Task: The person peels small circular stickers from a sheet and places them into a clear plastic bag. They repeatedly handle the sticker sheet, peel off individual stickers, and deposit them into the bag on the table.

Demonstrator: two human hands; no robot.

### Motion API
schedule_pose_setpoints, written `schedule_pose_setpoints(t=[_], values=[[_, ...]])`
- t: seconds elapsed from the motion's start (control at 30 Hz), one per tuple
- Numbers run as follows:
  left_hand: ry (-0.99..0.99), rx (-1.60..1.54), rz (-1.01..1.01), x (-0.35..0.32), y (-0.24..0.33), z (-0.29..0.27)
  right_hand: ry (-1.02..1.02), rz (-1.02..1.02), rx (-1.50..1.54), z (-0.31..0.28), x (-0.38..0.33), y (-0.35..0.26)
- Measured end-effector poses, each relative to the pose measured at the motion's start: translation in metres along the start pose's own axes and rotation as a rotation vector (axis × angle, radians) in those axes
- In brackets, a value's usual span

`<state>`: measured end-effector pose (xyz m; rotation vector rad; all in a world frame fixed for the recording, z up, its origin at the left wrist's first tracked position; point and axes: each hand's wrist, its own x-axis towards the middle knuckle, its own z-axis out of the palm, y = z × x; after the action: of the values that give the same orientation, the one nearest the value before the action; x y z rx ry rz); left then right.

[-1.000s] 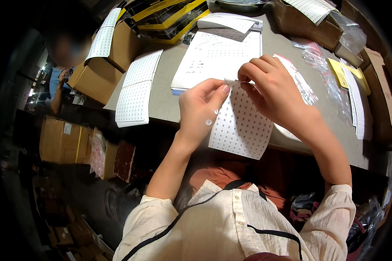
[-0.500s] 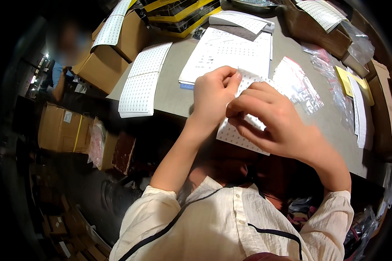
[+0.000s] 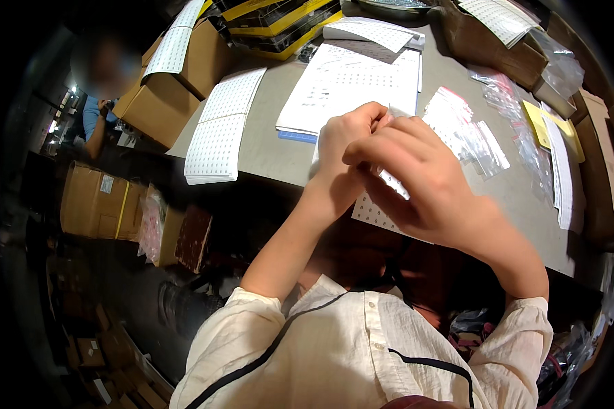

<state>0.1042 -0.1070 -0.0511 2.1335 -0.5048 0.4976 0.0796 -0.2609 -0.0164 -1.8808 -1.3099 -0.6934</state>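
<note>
My left hand [image 3: 341, 146] is closed at the upper edge of a white sheet of small printed labels [image 3: 372, 213], its thumb and fingers pinched together. My right hand [image 3: 423, 180] lies across it with curled fingers, its fingertips close to the left thumb. Whatever the right fingers hold, if anything, is hidden behind the hand. Most of the label sheet is covered by both hands; its lower part shows below them at the table's front edge. Beyond the hands lies a stack of printed papers [image 3: 361, 75] with folded-back top pages.
Printed sheets [image 3: 218, 129] form a pile on the table's left. To the right lie small clear bags [image 3: 457, 126], more plastic bags [image 3: 522, 140] and a yellow card [image 3: 535, 126]. Cardboard boxes [image 3: 160, 105] stand at the left, beside a co-worker's arm [image 3: 95, 133].
My right hand has moved up and left, over my left hand's fingers. My left hand has shifted slightly right, and less of the label sheet shows.
</note>
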Motion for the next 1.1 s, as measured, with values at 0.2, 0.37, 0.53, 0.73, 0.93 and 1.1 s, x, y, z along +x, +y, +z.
schedule_pose_setpoints(t=[0.2, 0.37, 0.53, 0.73, 0.93, 1.1], values=[[0.044, -0.019, -0.01, -0.002, 0.008, 0.003, 0.064, -0.127, -0.517, -0.001, -0.004, -0.006], [0.028, -0.155, -0.309, -0.007, 0.004, -0.006, 0.097, 0.131, -0.422, -0.036, 0.004, 0.035], [0.103, -0.299, -0.294, -0.018, -0.013, -0.01, -0.159, 0.306, -0.272, -0.045, -0.009, 0.058], [0.117, -0.46, -0.351, -0.019, -0.01, -0.017, -0.169, 0.18, -0.486, -0.019, -0.011, 0.06], [0.071, -0.473, -0.387, -0.016, -0.016, -0.023, -0.134, 0.041, -0.507, -0.013, -0.006, 0.049], [0.027, -0.192, -0.27, -0.012, -0.004, -0.015, -0.121, 0.187, 0.051, -0.021, 0.004, 0.024]])
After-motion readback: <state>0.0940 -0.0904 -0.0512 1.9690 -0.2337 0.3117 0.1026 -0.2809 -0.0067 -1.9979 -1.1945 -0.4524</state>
